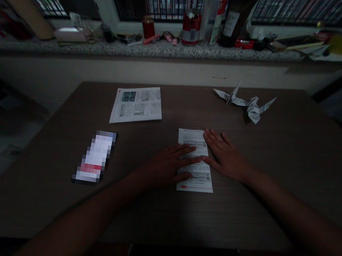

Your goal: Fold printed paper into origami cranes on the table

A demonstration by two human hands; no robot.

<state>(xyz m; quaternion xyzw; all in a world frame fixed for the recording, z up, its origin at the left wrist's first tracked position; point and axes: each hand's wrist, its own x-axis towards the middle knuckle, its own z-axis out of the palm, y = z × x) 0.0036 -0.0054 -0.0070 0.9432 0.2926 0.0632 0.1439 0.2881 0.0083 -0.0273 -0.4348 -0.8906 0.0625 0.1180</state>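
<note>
A narrow strip of printed paper [192, 185] lies flat on the brown table, its long side running away from me. My left hand [172, 163] rests on it with the fingers spread across the print. Along the paper's right edge lies my right hand [227, 154], fingers stretched out, its fingertips touching that edge near the far end. The thumb of the right hand and a left fingertip meet at the paper's right side. Neither hand grips anything.
Two folded paper cranes [254, 111] stand at the table's far right. Printed sheets [138, 104] lie far left, with a phone [95, 157] in front of them. Behind the table [132, 208], a granite windowsill [121, 53] carries a red can [191, 27], bottles [235, 21] and small items.
</note>
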